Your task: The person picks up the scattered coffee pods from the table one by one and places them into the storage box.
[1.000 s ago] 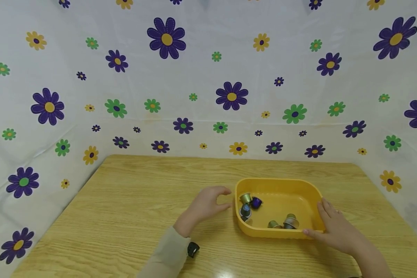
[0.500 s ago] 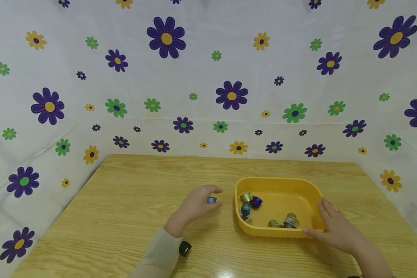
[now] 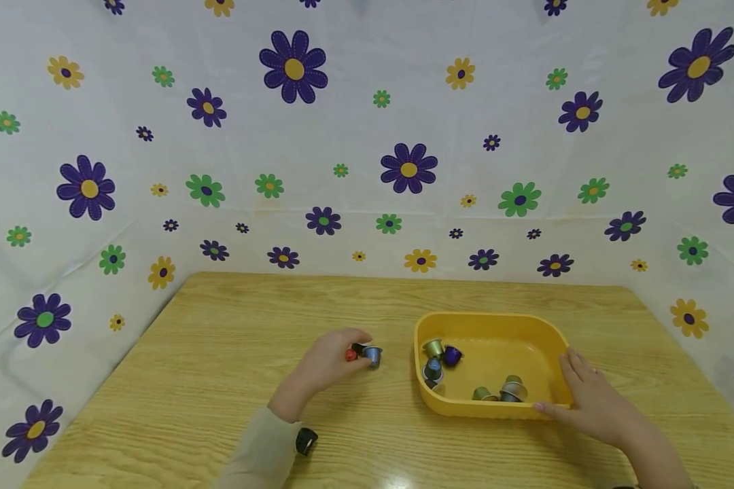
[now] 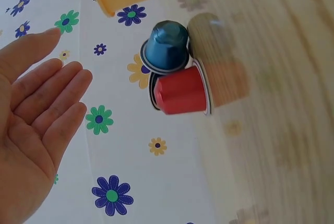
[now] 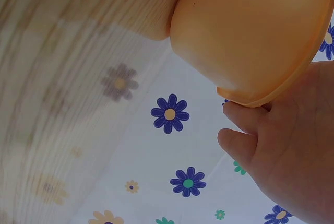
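Observation:
In the head view my left hand (image 3: 329, 358) is by a small group of coffee capsules on the wooden table, thumb and fingers apart. A blue capsule (image 4: 167, 49) leans against a red capsule (image 4: 182, 91); a dark capsule (image 3: 359, 348) shows behind them, mostly hidden. The left wrist view shows the left palm bare, with a gap between the fingertips (image 4: 81, 85) and the capsules. At the right, my right hand (image 3: 599, 401) grips the corner of a yellow plastic tub (image 3: 492, 409), thumb on the front rim and fingers along the right side.
Inside the tub lie several more capsules: a gold one (image 3: 432, 348) and a purple one (image 3: 452, 356) at its left, others (image 3: 512, 387) along the front wall. White cloth with flowers (image 3: 408, 159) hangs behind the table (image 3: 251, 326) and at both sides.
My left hand has drawn back leftward from beside the tub, uncovering first the blue capsule, then the red and dark ones. The right hand and tub have stayed in place.

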The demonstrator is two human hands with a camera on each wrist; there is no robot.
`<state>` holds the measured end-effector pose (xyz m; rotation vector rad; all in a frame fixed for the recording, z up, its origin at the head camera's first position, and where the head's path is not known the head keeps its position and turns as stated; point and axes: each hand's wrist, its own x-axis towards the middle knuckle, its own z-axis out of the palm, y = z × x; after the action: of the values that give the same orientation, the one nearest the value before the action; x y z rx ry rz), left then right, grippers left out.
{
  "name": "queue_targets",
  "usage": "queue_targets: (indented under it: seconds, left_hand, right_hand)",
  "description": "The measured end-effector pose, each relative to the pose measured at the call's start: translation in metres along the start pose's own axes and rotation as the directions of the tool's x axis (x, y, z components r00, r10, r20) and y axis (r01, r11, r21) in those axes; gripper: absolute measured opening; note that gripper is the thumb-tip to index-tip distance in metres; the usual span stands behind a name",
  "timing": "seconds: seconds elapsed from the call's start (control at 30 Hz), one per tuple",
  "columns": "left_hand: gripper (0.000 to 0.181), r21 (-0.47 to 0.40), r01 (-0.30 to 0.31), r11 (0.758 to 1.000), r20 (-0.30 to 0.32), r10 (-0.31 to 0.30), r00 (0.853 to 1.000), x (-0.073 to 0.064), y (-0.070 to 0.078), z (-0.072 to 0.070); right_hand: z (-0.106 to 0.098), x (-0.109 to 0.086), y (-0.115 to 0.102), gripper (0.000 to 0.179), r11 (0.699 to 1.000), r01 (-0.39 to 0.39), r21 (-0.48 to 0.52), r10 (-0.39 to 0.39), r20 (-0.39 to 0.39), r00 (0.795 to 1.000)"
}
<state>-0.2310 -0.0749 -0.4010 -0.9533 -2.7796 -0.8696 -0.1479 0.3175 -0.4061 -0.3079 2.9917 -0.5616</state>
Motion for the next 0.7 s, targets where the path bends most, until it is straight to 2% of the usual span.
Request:
queue_targets:
  seconds: [0.37, 0.7]
  left_hand:
    - [0.031, -0.007, -0.012, 1.000, -0.036, 0.012, 0.999, -0.005, -0.008, -0.003]
    - [0.031, -0.052, 0.092, 0.994, -0.016, -0.093, 0.996, 0.001, -0.012, -0.003]
  right_hand:
    - [0.001, 0.000, 0.002, 0.096, 1.000, 0.013, 0.021, -0.013, -0.009, 1.000]
    - [0.001, 0.000, 0.003, 0.096, 1.000, 0.015, 0.025, -0.015, -0.009, 1.000]
